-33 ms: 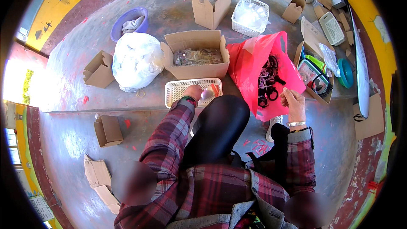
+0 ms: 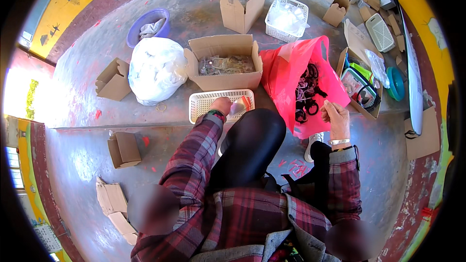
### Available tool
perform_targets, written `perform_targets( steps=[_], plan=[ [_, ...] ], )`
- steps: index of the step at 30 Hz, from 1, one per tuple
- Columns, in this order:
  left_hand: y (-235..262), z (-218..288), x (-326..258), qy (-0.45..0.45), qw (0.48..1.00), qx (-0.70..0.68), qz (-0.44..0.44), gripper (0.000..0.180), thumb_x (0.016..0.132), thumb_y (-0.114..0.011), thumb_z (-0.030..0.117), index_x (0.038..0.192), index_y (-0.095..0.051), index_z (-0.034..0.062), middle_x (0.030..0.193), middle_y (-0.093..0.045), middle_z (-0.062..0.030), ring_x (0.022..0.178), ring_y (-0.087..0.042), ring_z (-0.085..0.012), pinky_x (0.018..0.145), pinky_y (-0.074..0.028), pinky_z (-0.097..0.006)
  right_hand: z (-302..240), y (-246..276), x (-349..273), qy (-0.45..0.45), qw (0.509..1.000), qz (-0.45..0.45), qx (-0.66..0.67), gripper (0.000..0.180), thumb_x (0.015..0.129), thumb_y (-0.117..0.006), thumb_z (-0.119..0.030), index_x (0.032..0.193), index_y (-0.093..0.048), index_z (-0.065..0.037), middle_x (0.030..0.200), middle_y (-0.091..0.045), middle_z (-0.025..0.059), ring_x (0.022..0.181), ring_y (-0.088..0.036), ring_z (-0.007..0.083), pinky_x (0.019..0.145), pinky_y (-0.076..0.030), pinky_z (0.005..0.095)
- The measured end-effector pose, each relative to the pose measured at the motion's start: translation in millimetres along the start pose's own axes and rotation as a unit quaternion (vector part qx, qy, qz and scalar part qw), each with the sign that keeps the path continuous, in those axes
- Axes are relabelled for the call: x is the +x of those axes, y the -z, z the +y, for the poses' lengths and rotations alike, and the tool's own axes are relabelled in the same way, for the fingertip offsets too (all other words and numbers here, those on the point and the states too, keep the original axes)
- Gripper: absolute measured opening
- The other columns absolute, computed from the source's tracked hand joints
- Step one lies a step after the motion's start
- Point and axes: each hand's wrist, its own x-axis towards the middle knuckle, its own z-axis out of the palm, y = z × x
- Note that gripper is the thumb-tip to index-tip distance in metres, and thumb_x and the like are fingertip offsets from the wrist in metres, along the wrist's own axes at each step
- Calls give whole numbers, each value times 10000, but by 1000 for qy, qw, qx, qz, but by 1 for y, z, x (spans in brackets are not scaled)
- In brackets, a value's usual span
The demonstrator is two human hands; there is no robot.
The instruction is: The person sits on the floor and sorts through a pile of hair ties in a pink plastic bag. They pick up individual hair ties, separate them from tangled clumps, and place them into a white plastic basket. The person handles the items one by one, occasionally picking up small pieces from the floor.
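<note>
Over the cream plastic basket (image 2: 196, 98), my left hand (image 2: 222, 105) is closed at the edge of a small clear plastic bag (image 2: 239, 107) with a red strip along its top. My fingertips are partly hidden there. My right hand (image 2: 336, 121) is raised at the right side of a large pink plastic bag (image 2: 281, 75), its fingers curled together in a pinch. Whatever they hold is too small to name. Inside the pink bag lies a tangle of dark loops and bands (image 2: 307, 90), some of it close to my right fingertips.
Behind the basket stands an open cardboard box (image 2: 223, 83) of small clear packets. A full white plastic bag (image 2: 156, 70) is to its left. Further back are a purple basin (image 2: 132, 33), a tall carton (image 2: 240, 15) and a white basket (image 2: 286, 34). A filled box (image 2: 374, 111) stands right.
The small clear bag beside my left hand has shifted slightly in shape. Both hands stay in the same places.
</note>
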Motion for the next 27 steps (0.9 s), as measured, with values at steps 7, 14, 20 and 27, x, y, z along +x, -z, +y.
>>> perform_targets(
  steps=[7, 14, 20, 27],
  plan=[
    [38, 32, -27, -88, 980, 178, 0, 249, 826, -472, 211, 843, -672, 64, 915, -656, -119, 822, -632, -290, 740, -495, -419, 1, 4, -1, -2, 1000, 10, -9, 291, 860, -581, -247, 680, -606, -20, 572, -529, -5, 502, -470, 61, 481, -359, 196],
    [34, 33, -28, 75, 996, 35, -41, 228, 817, -510, 229, 943, -642, 91, 968, -641, -121, 931, -607, -303, 783, -479, -427, 0, 0, 0, -2, 1000, -4, -16, 296, 865, -573, -250, 684, -608, -18, 571, -532, -1, 503, -473, 62, 481, -362, 196],
    [45, 42, -25, 79, 994, 23, -72, 315, 765, -586, 328, 982, -644, 108, 941, -644, -137, 900, -613, -322, 786, -482, -430, 2, 2, 0, 0, 1000, -7, -24, 299, 868, -570, -252, 685, -608, -18, 570, -532, 0, 503, -474, 62, 481, -365, 196],
    [41, 41, -23, 61, 994, 40, -81, 318, 793, -546, 327, 988, -648, 97, 986, -636, -138, 926, -609, -312, 819, -470, -425, 2, 3, 0, -7, 1000, -3, -18, 291, 855, -589, -245, 691, -624, -7, 601, -575, 19, 514, -482, 60, 478, -364, 205]
  ],
)
